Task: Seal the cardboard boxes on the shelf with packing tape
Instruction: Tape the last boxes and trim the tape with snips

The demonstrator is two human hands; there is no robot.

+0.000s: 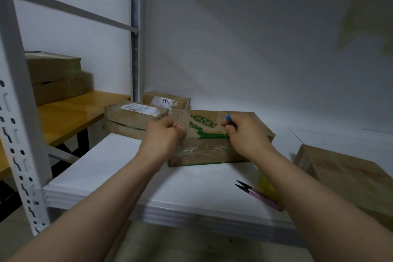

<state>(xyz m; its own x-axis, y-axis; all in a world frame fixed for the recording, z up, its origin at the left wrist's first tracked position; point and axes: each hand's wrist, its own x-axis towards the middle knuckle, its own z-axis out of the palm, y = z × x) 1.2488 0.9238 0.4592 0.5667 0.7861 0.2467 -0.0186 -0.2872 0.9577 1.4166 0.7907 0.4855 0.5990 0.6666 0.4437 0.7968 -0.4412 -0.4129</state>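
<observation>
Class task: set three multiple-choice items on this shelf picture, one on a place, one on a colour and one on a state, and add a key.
1. Where do the pink-handled snips lie?
A) on the floor
B) on the white shelf, in front of the box
C) on the wooden bench

2. What colour is the leaf print on the box under the hands?
A) red
B) blue
C) green

3. What is the right hand doing?
A) pinching a small blue item
B) lying flat and open
C) gripping the snips

Key:
1 B, the snips rest on the shelf board on the near side of the box.
2 C, the printed leaves are plainly green.
3 A, its fingers curl round the blue item above the box top.
</observation>
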